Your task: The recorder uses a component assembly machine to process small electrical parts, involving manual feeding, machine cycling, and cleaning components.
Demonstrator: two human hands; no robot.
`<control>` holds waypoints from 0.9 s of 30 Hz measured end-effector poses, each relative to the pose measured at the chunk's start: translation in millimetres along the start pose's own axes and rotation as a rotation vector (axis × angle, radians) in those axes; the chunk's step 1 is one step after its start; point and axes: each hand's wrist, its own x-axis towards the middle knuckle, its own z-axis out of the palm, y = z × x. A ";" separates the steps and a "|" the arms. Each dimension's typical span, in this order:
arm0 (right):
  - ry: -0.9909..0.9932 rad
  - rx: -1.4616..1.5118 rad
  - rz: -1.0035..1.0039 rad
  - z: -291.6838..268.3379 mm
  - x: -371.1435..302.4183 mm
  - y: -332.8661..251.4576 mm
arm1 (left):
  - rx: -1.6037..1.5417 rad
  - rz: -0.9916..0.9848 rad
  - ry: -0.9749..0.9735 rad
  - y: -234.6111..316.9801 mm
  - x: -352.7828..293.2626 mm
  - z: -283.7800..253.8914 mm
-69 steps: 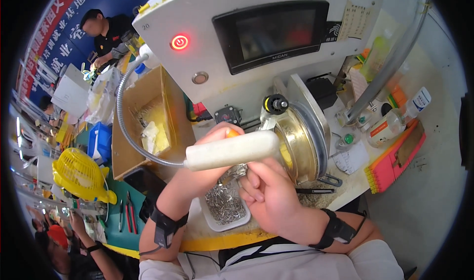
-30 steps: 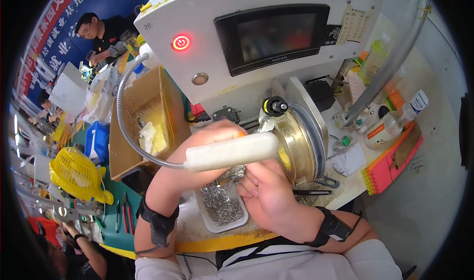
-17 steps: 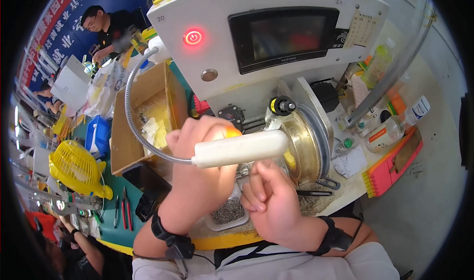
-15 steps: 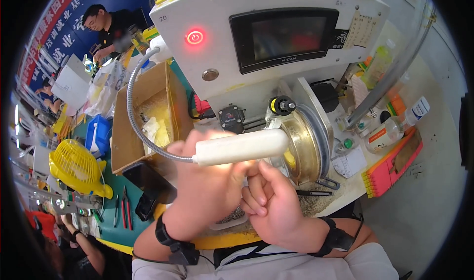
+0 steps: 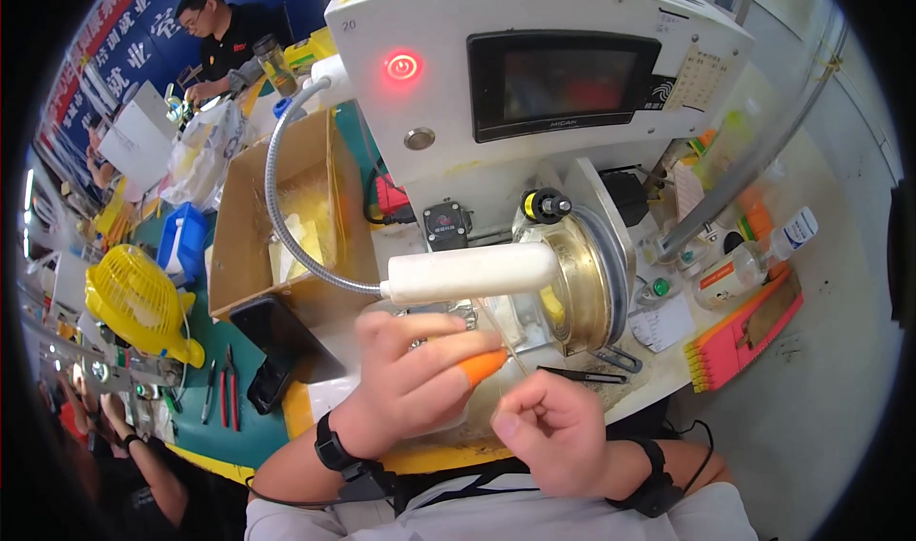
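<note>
My left hand [image 5: 410, 374] is just below the white lamp head [image 5: 472, 274], its fingers bent and closed. An orange finger cover [image 5: 482, 367] shows on it. At its fingertips is a thin pale stick [image 5: 510, 343], slanting down toward my right hand [image 5: 553, 431]. My right hand is closed, with thumb and fingers pressed together; whatever they may hold is too small to make out. Beyond the hands, the brass-coloured wheel [image 5: 580, 288] of the white machine [image 5: 420, 102] stands close on the right. Part of a clear tray shows behind my left hand.
A cardboard box [image 5: 224, 269] stands left of the lamp's flexible metal neck [image 5: 271, 183]. Nearer are a dark phone [image 5: 281, 336], red-handled pliers [image 5: 229, 393] and a yellow fan [image 5: 138, 302]. On the right are a black tool [image 5: 582, 376], a bottle [image 5: 730, 279] and a pink brush [image 5: 744, 336].
My hands were together under the lamp. They have come apart: the right has moved down and slightly right, the left slightly down. The orange cover and thin stick now show. The view has shifted a little.
</note>
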 end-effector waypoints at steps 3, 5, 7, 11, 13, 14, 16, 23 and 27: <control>-0.043 -0.558 -0.407 -36.4 4.6 18.5 | -0.126 0.024 -0.022 4.2 -12.3 -0.6; -0.061 -0.910 -0.720 -49.5 13.3 34.3 | -0.200 -0.045 -0.109 13.9 -21.6 -2.5; 0.155 -1.202 -0.833 -49.4 19.2 48.2 | -0.194 -0.103 -0.146 16.6 -30.5 1.4; 0.153 -1.345 -0.567 -44.4 22.6 59.7 | -0.304 -0.291 -0.103 11.7 -35.7 10.7; 0.130 -1.344 -0.494 -44.2 23.0 61.6 | -0.266 -0.290 -0.086 11.3 -35.4 10.9; 0.123 -1.296 -0.446 -45.4 23.2 64.1 | -0.264 -0.286 -0.085 10.8 -36.2 12.0; 0.115 -1.250 -0.390 -47.3 23.3 65.6 | -0.256 -0.272 -0.088 10.9 -35.6 11.3; 0.108 -1.228 -0.405 -46.3 24.6 67.0 | -0.240 -0.234 -0.085 9.7 -35.1 8.3; 0.113 -1.210 -0.418 -47.7 25.2 69.8 | -0.246 -0.223 -0.078 9.8 -36.0 10.5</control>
